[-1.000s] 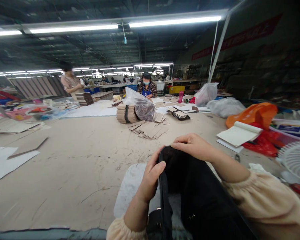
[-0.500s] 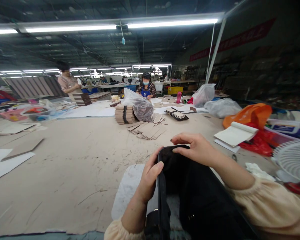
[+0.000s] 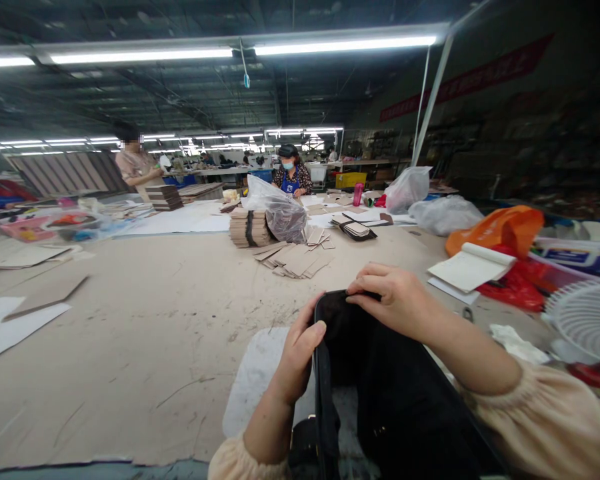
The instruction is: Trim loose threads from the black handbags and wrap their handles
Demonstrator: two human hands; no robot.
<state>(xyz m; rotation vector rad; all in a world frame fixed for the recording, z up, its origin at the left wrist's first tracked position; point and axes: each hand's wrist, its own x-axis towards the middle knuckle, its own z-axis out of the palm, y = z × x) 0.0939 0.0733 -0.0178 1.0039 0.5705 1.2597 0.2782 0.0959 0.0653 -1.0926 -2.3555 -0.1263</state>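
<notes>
A black bag (image 3: 395, 393) stands at the table's near edge, its open mouth facing me and its lower part cut off by the frame. Around its upper left rim, my left hand (image 3: 297, 350) is closed, with the thumb inside and the fingers outside. My right hand (image 3: 393, 297) pinches the top edge near the far corner between thumb and fingers. Small metal pieces glint on the dark lining. Beneath the bag lies a pale, rounded sheet (image 3: 253, 377).
Loose card pieces (image 3: 295, 259) and a strapped card stack (image 3: 250, 229) lie ahead. To the right are a notepad (image 3: 473, 267), an orange bag (image 3: 500, 227) and a white basket (image 3: 585, 317). Two people, one seated person (image 3: 294, 177) and one standing person (image 3: 137, 167), are beyond the table.
My right hand's fingers have closed down onto the bag's top edge, where they were spread before. My left hand keeps its hold.
</notes>
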